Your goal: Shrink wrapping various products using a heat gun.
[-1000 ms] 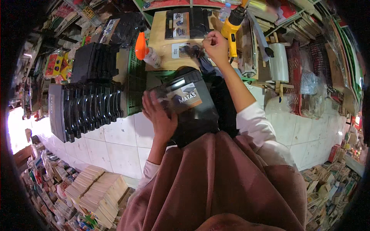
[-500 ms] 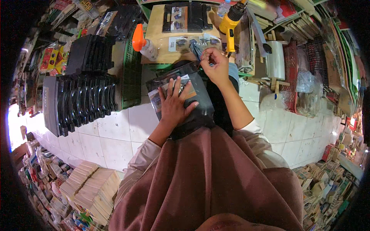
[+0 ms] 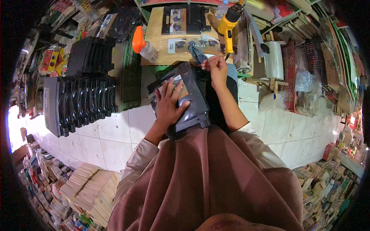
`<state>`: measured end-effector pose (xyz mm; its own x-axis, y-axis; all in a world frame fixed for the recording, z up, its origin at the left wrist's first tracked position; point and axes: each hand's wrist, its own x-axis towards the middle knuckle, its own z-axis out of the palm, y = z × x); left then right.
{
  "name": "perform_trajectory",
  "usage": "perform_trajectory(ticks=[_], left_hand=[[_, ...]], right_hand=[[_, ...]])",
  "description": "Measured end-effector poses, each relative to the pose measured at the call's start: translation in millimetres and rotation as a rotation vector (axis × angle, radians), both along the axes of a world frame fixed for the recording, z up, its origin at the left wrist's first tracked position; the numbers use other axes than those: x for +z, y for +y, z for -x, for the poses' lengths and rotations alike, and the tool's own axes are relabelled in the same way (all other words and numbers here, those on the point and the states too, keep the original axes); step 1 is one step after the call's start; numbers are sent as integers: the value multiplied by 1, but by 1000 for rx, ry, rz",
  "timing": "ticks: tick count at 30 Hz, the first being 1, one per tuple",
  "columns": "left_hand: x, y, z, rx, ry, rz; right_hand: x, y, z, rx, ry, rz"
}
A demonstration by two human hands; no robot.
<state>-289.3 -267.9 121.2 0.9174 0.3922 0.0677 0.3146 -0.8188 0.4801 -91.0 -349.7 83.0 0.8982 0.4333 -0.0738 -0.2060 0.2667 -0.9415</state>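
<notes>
On my lap lies a black plastic case with a printed paper sleeve and a shiny clear film over it, its top edge slanting up to the right. My left hand rests flat on its face with the fingers spread. Just off the case's upper right corner, my right hand has its fingertips pinched together. Something thin seems to stick out from the pinch, too small to make out. A grey-blue cloth hangs at the table edge beside those fingertips.
The wooden table ahead bears another black case, a spray bottle with an orange head and a yellow drill. Several black cases stand in a row at left. A clear plastic roll is at right.
The black case has shifted and tilted on my lap, its lower edge now showing more. My right hand has moved slightly right and down, still pinched. The left hand stays on the case.
</notes>
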Motion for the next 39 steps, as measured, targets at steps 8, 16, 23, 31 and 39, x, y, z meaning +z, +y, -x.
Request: perform_trajectory(ticks=[8,16,23,31,39], left_hand=[[-11,8,2,-21,-38,113],[-13,7,2,-23,-18,99],[-18,9,3,-3,10,95],[-18,9,1,-3,0,96],[-18,12,0,-10,17,90]], right_hand=[[-34,7,27,-58,575,-114],[-41,6,33,-45,505,-108],[-29,11,38,-6,259,-44],[-46,21,35,17,51,31],[-39,19,6,-79,55,-15]])
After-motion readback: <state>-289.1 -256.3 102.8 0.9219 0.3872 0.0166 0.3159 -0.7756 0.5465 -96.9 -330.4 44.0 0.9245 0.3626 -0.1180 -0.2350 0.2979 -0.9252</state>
